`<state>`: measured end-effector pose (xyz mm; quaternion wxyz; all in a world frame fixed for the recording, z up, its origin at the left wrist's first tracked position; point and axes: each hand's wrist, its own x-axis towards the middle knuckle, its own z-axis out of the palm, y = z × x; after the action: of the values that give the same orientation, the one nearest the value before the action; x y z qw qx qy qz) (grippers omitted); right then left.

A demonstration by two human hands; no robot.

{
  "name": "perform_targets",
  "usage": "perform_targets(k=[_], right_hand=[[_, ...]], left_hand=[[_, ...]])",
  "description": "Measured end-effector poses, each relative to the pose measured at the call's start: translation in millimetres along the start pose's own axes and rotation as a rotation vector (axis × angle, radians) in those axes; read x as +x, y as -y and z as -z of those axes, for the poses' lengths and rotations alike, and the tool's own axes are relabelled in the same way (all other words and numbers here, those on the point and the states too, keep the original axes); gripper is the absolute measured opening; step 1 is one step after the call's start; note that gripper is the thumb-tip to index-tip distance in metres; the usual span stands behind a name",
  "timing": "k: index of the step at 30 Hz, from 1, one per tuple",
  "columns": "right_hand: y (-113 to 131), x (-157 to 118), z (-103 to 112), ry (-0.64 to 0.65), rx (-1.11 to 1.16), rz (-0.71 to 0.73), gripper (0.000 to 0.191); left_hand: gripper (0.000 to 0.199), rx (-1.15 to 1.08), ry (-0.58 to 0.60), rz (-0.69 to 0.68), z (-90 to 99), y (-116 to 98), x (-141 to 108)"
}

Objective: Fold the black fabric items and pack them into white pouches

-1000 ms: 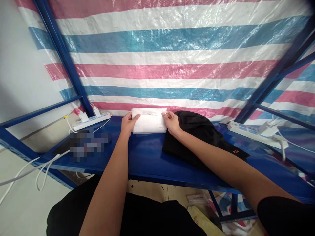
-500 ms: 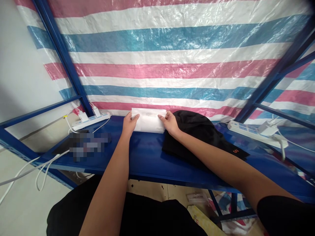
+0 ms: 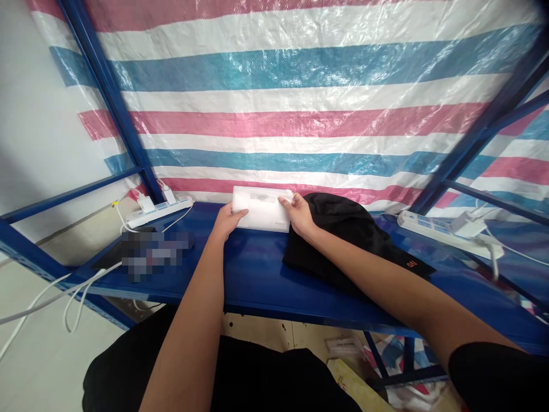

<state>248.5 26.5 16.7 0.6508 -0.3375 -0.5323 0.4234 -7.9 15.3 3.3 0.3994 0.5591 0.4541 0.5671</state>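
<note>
A flat white rectangular packet (image 3: 262, 212) with small grey print is held up above the blue shelf, its printed face toward me. My left hand (image 3: 228, 220) grips its left edge, thumb across the front. At the right end my right hand (image 3: 298, 213) is closed on it, thumb on the front near the upper corner. The fingers behind the packet are mostly hidden. A black cloth item (image 3: 347, 229) with small orange lettering lies beneath and beside my right forearm.
White power strips with plugged-in chargers lie at the left (image 3: 160, 210) and right (image 3: 448, 232) of the blue shelf (image 3: 253, 274). A blurred dark item (image 3: 146, 254) and white cables are at left. Blue posts stand at both sides before a striped tarp (image 3: 300, 123).
The packet has shifted slightly right and turned a little. My left hand has slid lower along its left edge; the right hand stays at the right end.
</note>
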Motion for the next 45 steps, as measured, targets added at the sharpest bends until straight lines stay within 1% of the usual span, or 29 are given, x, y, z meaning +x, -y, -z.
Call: perform_targets(k=[3, 5, 7, 9, 11, 13, 15, 16, 18, 20, 21, 22, 24, 26, 28, 30, 32, 34, 37, 38, 39, 41, 45], right_hand=[[2, -4, -2, 0.064, 0.048, -0.069, 0.055], [0, -6, -3, 0.127, 0.02, -0.127, 0.06], [-2, -6, -2, 0.182, -0.025, -0.151, 0.063], [-6, -4, 0, 0.198, -0.095, -0.116, 0.062], [-9, -2, 3, 0.177, -0.229, -0.04, 0.058], [-12, 0, 6, 0.148, -0.404, 0.039, 0.055], [-12, 0, 7, 0.119, -0.551, 0.091, 0.056], [-11, -1, 7, 0.106, -0.599, 0.106, 0.06], [-7, -3, 7, 0.083, -0.65, 0.125, 0.079], [-1, -7, 6, 0.086, -0.676, 0.15, 0.103], [3, -9, 5, 0.101, -0.692, 0.171, 0.112], [6, -11, 5, 0.124, -0.711, 0.198, 0.116], [12, -14, 4, 0.167, -0.746, 0.255, 0.116], [17, -16, 4, 0.187, -0.771, 0.291, 0.116], [20, -17, 3, 0.18, -0.788, 0.303, 0.12], [22, -18, 3, 0.169, -0.79, 0.309, 0.122], [22, -19, 3, 0.175, -0.767, 0.321, 0.119], [22, -20, 2, 0.215, -0.724, 0.344, 0.106], [18, -20, 1, 0.289, -0.671, 0.383, 0.071], [16, -20, 1, 0.301, -0.667, 0.389, 0.063], [15, -20, 0, 0.306, -0.67, 0.388, 0.061], [12, -18, 0, 0.306, -0.686, 0.369, 0.068], [9, -16, 2, 0.34, -0.712, 0.326, 0.091]], left_hand=[[0.06, 0.004, -0.055, -0.05, 1.0, 0, 1], [0.059, 0.0, -0.105, -0.076, 2.2, 1, 2], [0.059, 0.0, -0.146, -0.085, 3.2, 1, 3], [0.058, 0.022, -0.156, -0.085, 3.6, 2, 4], [0.055, 0.079, -0.15, -0.094, 3.1, 2, 4], [0.049, 0.182, -0.15, -0.129, 1.6, 0, 3], [0.042, 0.311, -0.174, -0.171, -0.9, -5, 1], [0.041, 0.371, -0.188, -0.185, -2.5, -7, 0], [0.046, 0.454, -0.215, -0.195, -6.1, -12, -4], [0.064, 0.484, -0.23, -0.195, -9.6, -14, -7], [0.076, 0.489, -0.233, -0.202, -11.1, -15, -8], [0.086, 0.491, -0.229, -0.222, -12.2, -14, -9], [0.097, 0.502, -0.197, -0.3, -13.1, -13, -10], [0.096, 0.523, -0.161, -0.395, -12.4, -11, -9], [0.089, 0.547, -0.151, -0.45, -11.0, -9, -7], [0.078, 0.568, -0.158, -0.456, -9.8, -9, -5], [0.066, 0.58, -0.169, -0.446, -9.2, -10, -4], [0.055, 0.568, -0.188, -0.437, -8.9, -12, -5], [0.038, 0.513, -0.208, -0.409, -8.5, -16, -7], [0.034, 0.495, -0.207, -0.395, -8.4, -17, -8], [0.032, 0.482, -0.201, -0.383, -8.3, -18, -9], [0.034, 0.468, -0.187, -0.371, -8.6, -19, -11], [0.055, 0.477, -0.143, -0.377, -9.8, -22, -11]])
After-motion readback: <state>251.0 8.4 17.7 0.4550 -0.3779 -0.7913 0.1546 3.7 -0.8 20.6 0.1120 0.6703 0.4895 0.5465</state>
